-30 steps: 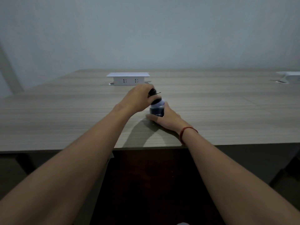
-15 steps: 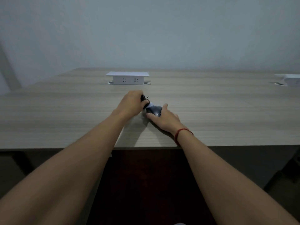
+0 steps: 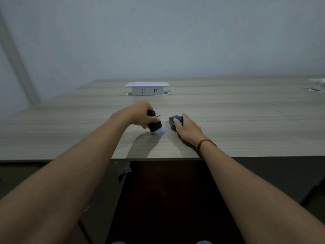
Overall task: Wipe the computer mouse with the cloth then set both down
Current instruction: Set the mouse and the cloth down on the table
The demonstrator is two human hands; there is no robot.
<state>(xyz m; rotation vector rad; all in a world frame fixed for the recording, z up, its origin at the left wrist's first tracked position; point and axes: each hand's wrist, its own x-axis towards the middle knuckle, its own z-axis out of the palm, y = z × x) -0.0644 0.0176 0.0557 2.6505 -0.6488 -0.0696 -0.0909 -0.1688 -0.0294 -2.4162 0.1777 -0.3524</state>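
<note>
Two bare hands were out over the grey-brown wood-grain table, w/ both forearms reaching in from the near edge. Left hand was curled tight round a black cylindrical object held roughly upright, tilted a bit, its top knob showing above the fingers; a pale whitish-blue blurred patch sat at its lower end, right at the table surface, and whether that was bristles, cloth or light could not be told. Right hand lay low on the table, fingers loosely bent over a dark grey rounded lump, thumb on its left side; the lump rested on the tabletop approx. at centre, and whether it was the computer mouse, the cloth or both bundled together could not be told, since it was dark and partly covered by the hand. Black object and grey lump were near each other but apart, a strip of bare table between them. Red string bracelet circled the right wrist. Further back stood a white rectangular pop-up socket box w/ two outlets facing the person, well apart from both hands. Another white fitting was cut off at the far right edge of the table
</note>
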